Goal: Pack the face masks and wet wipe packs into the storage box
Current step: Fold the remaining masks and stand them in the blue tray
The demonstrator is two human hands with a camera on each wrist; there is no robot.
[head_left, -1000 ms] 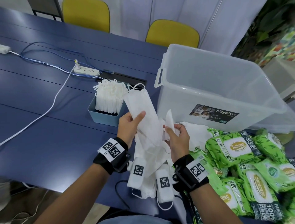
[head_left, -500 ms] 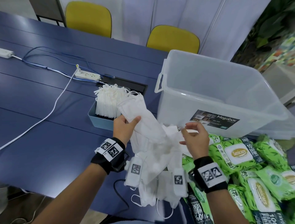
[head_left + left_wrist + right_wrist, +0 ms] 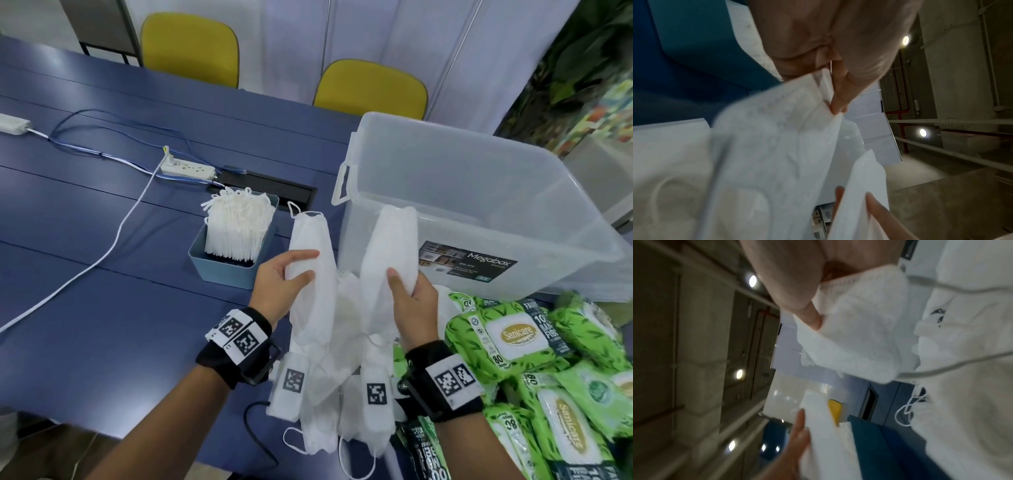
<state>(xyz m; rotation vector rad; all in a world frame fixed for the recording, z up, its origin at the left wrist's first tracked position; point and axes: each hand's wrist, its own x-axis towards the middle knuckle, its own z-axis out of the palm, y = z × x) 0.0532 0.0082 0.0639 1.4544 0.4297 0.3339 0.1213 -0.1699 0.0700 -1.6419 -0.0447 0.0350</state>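
My left hand [image 3: 291, 277] grips one folded white face mask [image 3: 313, 246] upright in front of me, thumb on its near side. My right hand [image 3: 407, 291] holds a second white mask [image 3: 390, 246] upright beside it, just before the clear storage box [image 3: 479, 192]. More loose white masks [image 3: 332, 394] lie heaped on the table edge below my wrists. Green wet wipe packs [image 3: 520, 342] are piled at the lower right. In the left wrist view the held mask [image 3: 777, 138] fills the frame under my fingers [image 3: 838, 97]. The right wrist view shows my thumb [image 3: 809, 316] pressed on its mask [image 3: 855, 334].
A small blue bin [image 3: 229, 263] stuffed with stacked white masks stands left of my hands. A power strip [image 3: 188, 169] with white and blue cables crosses the blue table [image 3: 85, 240]. Two yellow chairs [image 3: 370, 89] stand behind the table. The storage box looks empty.
My right hand has picked up a second mask and raised it upright beside the one in my left hand. Both hands have lifted slightly toward the box.
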